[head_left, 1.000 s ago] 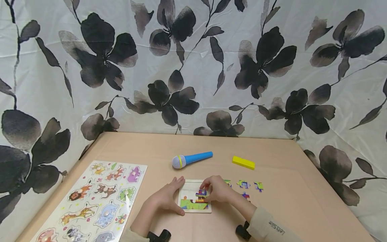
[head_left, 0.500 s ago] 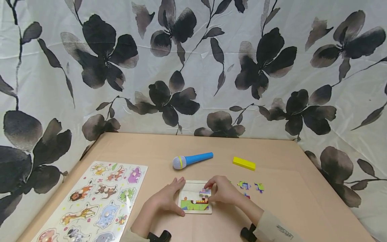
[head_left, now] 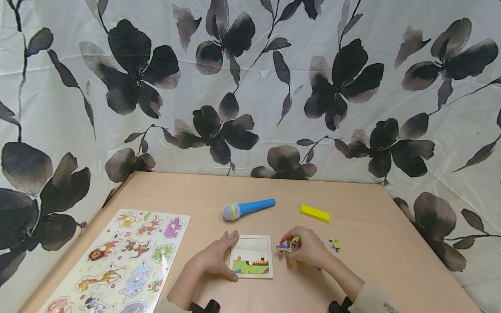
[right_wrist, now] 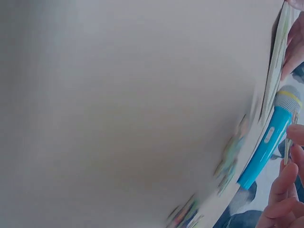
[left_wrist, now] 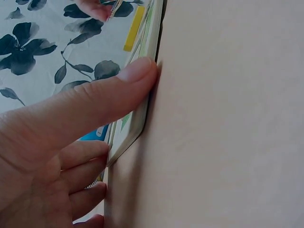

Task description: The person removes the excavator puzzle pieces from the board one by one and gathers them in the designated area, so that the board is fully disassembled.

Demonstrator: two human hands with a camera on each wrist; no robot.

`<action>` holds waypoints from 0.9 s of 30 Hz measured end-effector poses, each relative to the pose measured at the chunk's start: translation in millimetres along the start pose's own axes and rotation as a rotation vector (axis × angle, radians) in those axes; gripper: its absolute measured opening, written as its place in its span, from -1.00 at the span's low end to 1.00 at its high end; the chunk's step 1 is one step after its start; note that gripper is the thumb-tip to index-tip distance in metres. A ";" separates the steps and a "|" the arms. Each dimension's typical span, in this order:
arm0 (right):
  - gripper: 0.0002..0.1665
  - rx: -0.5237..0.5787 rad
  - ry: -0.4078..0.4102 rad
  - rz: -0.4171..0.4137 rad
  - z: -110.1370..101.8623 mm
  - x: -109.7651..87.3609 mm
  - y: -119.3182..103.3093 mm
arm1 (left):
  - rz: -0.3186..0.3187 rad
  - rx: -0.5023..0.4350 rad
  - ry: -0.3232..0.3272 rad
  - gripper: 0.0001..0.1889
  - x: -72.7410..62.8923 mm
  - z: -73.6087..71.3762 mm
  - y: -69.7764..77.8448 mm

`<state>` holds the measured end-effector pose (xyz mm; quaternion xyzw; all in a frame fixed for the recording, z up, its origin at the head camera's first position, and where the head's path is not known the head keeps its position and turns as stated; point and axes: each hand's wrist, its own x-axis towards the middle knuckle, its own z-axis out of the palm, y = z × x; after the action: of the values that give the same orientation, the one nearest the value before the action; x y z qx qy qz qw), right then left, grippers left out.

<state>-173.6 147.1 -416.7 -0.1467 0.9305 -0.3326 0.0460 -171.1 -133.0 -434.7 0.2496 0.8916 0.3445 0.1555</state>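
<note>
My left hand (head_left: 211, 261) rests against the left edge of a small white puzzle tray (head_left: 250, 248), thumb at the lower corner and fingers stretched toward the upper one. In the left wrist view the thumb presses on the rim of the tray. Joined green crocodile-like pieces (head_left: 250, 266) fill the tray's lower part. To the right of the tray, my right hand (head_left: 309, 248) pinches a purple striped puzzle piece (head_left: 282, 248) between thumb and fingers. That piece shows edge-on in the right wrist view. Several loose pieces lie near this hand, some partly hidden by it.
A blue toy microphone (head_left: 250, 208) lies behind the tray, with a yellow block (head_left: 315, 213) to its right. At left is a large animal sticker sheet (head_left: 129, 261). One loose puzzle piece (head_left: 335, 244) lies right of my right hand. A floral cloth (head_left: 274, 87) hangs behind the table.
My right hand has lifted the purple striped piece out of the tray and carried it to the right, over the loose pieces. My left hand stays at the tray's edge.
</note>
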 end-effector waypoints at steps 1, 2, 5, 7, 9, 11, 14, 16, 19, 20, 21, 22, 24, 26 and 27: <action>-0.60 0.000 0.004 0.003 -1.2 -1.2 2.3 | 0.000 -0.001 -0.001 0.10 0.0 -0.1 -0.1; -0.60 0.001 0.010 0.004 -2.4 -2.4 4.4 | 0.000 -0.001 -0.003 0.10 0.0 -0.2 -0.1; -0.61 0.007 0.021 -0.005 -6.6 -7.4 10.3 | -0.004 -0.004 -0.004 0.10 0.0 -0.9 0.0; -0.63 0.005 0.028 -0.025 -10.4 -11.1 13.7 | -0.005 -0.003 -0.005 0.10 0.2 -1.2 -0.3; -0.63 0.000 0.038 -0.043 -14.6 -14.7 17.2 | -0.004 -0.001 -0.005 0.10 0.5 -1.1 -0.8; -0.64 -0.005 0.039 -0.055 -19.4 -18.3 20.4 | -0.002 0.001 -0.005 0.10 0.8 -0.6 -1.3; -0.65 -0.011 0.037 -0.046 -27.2 -23.7 25.9 | -0.001 -0.002 -0.003 0.11 1.5 0.3 -1.6; -0.65 -0.002 0.028 -0.027 -32.1 -27.7 29.8 | -0.001 -0.006 -0.002 0.11 2.0 0.7 -1.5; -0.64 0.003 0.025 0.005 -38.2 -33.7 35.4 | -0.002 -0.007 -0.003 0.11 2.2 1.0 -1.2; -0.63 0.003 0.023 0.009 -40.0 -35.5 37.3 | -0.003 -0.008 -0.003 0.11 2.2 0.9 -1.1; -0.62 0.007 0.020 0.005 -41.6 -37.6 39.4 | -0.005 -0.008 -0.003 0.11 2.0 0.7 -0.9; -0.62 0.010 0.020 0.001 -43.2 -39.4 41.3 | -0.002 -0.003 -0.003 0.11 1.8 0.4 -0.8; -0.61 0.015 0.015 -0.011 -46.1 -43.1 45.5 | 0.002 0.004 -0.001 0.11 1.1 -0.4 -0.6; -0.61 0.019 0.016 -0.021 -49.0 -46.5 49.8 | 0.008 0.012 0.002 0.11 0.7 -1.0 -0.4; -0.62 0.019 0.019 -0.021 -50.3 -48.1 52.1 | 0.011 0.015 0.004 0.10 0.5 -1.2 -0.5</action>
<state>-149.6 230.5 -411.2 -0.1528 0.9260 -0.3434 0.0350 -172.2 -133.7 -434.2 0.2552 0.8930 0.3390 0.1500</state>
